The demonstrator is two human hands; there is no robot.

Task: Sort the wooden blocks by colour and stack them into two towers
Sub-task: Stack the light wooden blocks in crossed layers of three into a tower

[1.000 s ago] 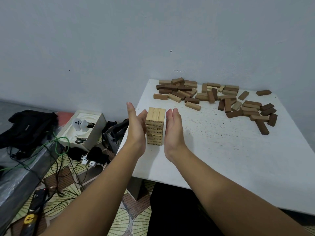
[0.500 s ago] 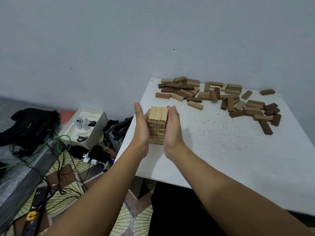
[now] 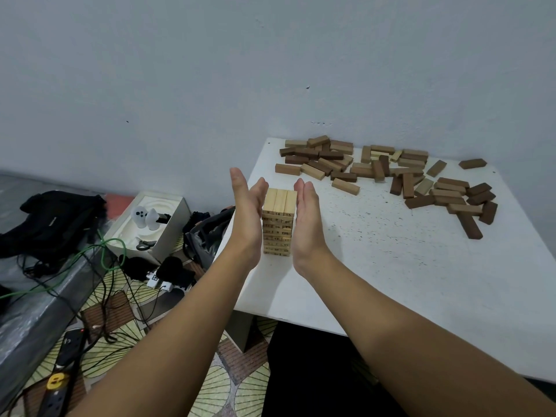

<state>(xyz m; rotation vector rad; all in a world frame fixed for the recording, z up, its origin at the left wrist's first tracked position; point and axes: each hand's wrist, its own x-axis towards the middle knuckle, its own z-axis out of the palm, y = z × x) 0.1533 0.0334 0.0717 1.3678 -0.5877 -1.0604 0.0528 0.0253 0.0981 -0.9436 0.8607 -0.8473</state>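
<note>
A tower of light wooden blocks [image 3: 278, 221] stands near the left edge of the white table [image 3: 406, 266], three blocks across on top. My left hand [image 3: 246, 215] is flat and upright against the tower's left side, fingers straight. Flat against its right side is my right hand [image 3: 307, 224]. A loose pile of brown and light blocks [image 3: 388, 173] lies spread along the table's far edge, with darker blocks [image 3: 469, 203] towards the far right.
Left of the table, on the patterned floor, sit a white open box [image 3: 150, 224], a grey bag [image 3: 207, 233], black cables and a power strip [image 3: 60, 374]. A black bag [image 3: 51, 218] lies further left. The wall stands right behind the table.
My palms stood a little apart from the tower, closed in against its sides half a second ago, and now lie flat along it with the left fingers spread slightly outward.
</note>
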